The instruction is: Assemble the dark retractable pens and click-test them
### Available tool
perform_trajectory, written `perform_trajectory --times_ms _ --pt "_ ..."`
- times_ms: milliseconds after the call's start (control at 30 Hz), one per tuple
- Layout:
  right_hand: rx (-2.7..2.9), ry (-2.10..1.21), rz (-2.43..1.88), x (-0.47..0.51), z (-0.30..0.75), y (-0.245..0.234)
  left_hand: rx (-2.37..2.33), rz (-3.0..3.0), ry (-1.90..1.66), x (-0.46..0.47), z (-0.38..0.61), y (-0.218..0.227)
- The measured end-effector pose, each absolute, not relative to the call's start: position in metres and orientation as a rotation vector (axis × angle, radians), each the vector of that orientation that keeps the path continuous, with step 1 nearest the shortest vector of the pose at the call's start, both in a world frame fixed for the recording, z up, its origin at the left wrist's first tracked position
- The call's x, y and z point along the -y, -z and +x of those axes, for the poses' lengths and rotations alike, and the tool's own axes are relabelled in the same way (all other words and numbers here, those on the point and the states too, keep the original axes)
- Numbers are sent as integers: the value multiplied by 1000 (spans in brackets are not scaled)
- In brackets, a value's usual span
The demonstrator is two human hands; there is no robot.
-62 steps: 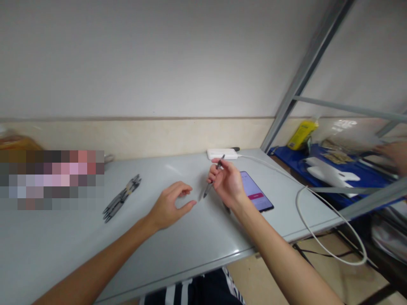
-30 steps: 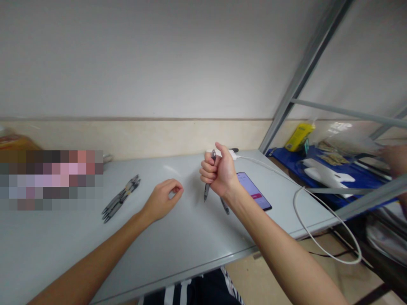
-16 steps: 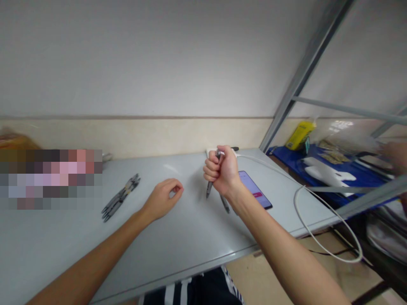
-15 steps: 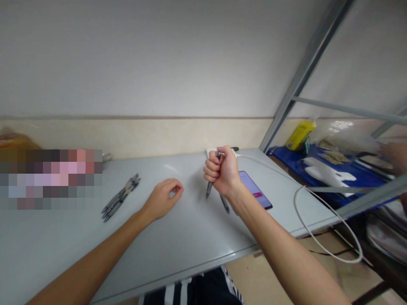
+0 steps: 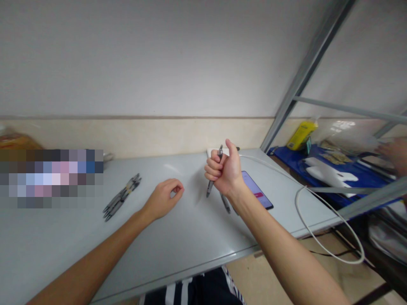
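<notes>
My right hand is wrapped round a grey pen, held upright above the table with its tip pointing down. The thumb is raised off the pen's top end, where the clip shows. Under that hand another pen lies on the table, partly hidden by the wrist. My left hand rests on the table with its fingers curled in to the thumb, and nothing shows in it. To its left lies a bundle of several grey pens, side by side.
A phone with a lit screen lies beyond my right wrist. A white cable loops off the table at the right. Past the metal frame, a blue surface holds a yellow pack; another person's hand is there.
My right thumb has lifted from the pen's top end and now points up. The fingers still grip the pen. My left hand has stayed in place.
</notes>
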State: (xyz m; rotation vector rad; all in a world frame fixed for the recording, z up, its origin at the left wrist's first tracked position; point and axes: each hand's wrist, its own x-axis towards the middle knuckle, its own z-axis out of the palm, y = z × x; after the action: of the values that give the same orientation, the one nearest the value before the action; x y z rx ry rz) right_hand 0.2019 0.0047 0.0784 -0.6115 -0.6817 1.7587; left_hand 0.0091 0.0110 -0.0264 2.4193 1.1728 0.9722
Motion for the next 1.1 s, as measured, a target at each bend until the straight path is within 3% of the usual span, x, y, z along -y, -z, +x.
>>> perform_trajectory --times_ms 833,1100 --pt "737 -1754 -681 -7 202 -71 -1188 2440 -955 -11 9 26" --pt "952 -1630 -1112 -13 201 -40 -1274 2519 -975 -17 2 28"
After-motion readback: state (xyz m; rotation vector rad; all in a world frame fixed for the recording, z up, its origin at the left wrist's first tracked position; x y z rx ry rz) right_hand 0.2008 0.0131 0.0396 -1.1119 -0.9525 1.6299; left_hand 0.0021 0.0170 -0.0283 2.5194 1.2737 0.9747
